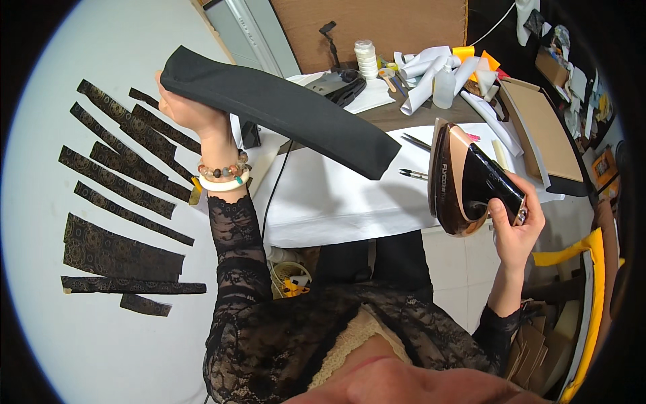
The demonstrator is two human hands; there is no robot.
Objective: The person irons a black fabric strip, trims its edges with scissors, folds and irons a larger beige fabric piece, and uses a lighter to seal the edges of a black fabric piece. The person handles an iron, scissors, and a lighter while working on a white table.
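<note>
My left hand is raised at the upper left, closed round one end of a long black cloth-covered pressing board. The board slants down to the right above the table, and its far end hangs free. Part of the left fingers is hidden behind it. At the right, my right hand grips the handle of a black and copper-coloured clothes iron. The iron is held up on its side, with its soleplate turned left toward the board. A gap separates iron and board.
Patterned dark fabric pieces lie spread on the white table at left. White paper covers the desk ahead, with black pens on it. Behind stand a thread cone, a clear bottle and paper rolls. A cardboard box is at right.
</note>
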